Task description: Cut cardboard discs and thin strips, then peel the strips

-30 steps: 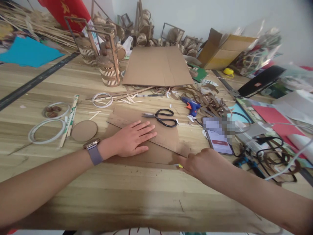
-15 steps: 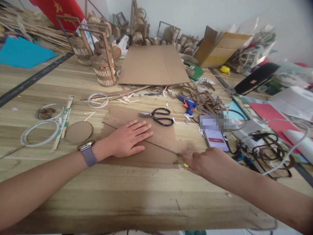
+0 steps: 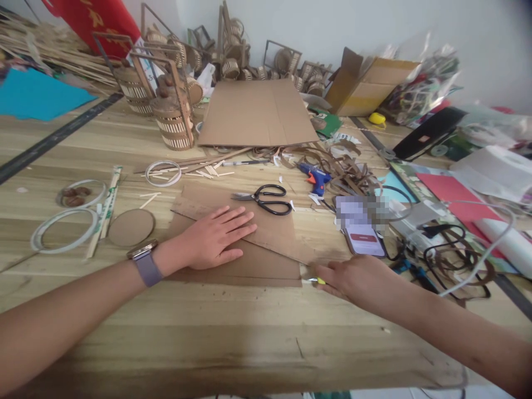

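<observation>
My left hand lies flat with fingers spread on a folded or layered piece of brown cardboard, holding nothing. At the cardboard's right end my right hand is closed around a small yellow cutter, its blade pointing left beside the cardboard's lower right corner. Black-handled scissors rest on the upper part of the cardboard. To the left of my left hand is a round cardboard disc.
Beyond are a large cardboard sheet, a blue glue gun and brown strips. A phone and cables lie right. White rings, sticks and small wooden buckets stand or lie left.
My right hand and the cutter have shifted slightly right, off the cardboard's corner. My left hand stays in place on the cardboard; the whole view has moved a little.
</observation>
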`<state>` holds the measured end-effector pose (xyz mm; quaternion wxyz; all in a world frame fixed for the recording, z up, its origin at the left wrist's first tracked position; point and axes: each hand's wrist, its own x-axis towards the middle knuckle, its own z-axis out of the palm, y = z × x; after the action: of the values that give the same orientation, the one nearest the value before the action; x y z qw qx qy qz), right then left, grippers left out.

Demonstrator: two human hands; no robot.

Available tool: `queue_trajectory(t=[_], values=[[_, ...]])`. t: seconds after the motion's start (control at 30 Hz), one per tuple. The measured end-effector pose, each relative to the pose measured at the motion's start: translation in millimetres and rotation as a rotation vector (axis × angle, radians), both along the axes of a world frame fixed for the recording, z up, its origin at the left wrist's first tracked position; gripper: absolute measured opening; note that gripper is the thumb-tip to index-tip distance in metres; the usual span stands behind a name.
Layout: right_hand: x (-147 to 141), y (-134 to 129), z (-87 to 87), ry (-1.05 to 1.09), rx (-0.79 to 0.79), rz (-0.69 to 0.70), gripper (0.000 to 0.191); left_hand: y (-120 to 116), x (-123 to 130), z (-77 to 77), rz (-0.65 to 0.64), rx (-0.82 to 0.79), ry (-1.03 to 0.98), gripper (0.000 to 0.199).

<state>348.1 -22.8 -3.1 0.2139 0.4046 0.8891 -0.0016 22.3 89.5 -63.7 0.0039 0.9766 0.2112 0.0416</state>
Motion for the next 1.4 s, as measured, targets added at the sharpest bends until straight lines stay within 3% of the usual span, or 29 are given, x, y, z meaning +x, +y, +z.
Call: queue_trajectory(t=[0.4, 0.57, 0.67, 0.77, 0.87, 0.97, 1.23, 1.4], values=[[16.6, -2.5, -9.2, 0.039, 0.014, 0.004, 0.015, -0.6, 0.8, -2.1, 0.001, 0.009, -0.019, 0.059], [31.6, -3.5, -3.4, 0.132, 0.109, 0.032, 0.033, -2.4, 3.2, -3.4, 0.015, 0.011, -0.053, 0.06], [7.6, -3.6, -0.4, 0.117, 0.182, 0.047, 0.03, -2.5, 4.8, -1.7, 0.016, 0.005, -0.043, 0.059], [-40.6, 0.3, 0.9, 0.076, 0.221, 0.061, 0.023, -1.7, 5.5, -0.3, 0.01, -0.001, -0.04, 0.055], [-88.7, 9.1, 3.4, 0.112, 0.137, 0.051, 0.018, -1.0, 5.7, -0.4, 0.009, 0.003, -0.061, 0.053], [-119.1, 18.7, 7.4, 0.052, 0.015, 0.012, 0.016, -0.9, 5.8, -1.1, 0.01, 0.009, -0.079, 0.052], [-135.9, 26.5, 13.2, -0.051, -0.063, -0.017, 0.02, -1.3, 6.3, -0.2, -0.001, 0.001, -0.074, 0.054], [-147.2, 27.4, 23.2, -0.112, -0.098, -0.015, 0.012, -1.4, 6.5, -1.5, -0.002, -0.001, -0.099, 0.055]])
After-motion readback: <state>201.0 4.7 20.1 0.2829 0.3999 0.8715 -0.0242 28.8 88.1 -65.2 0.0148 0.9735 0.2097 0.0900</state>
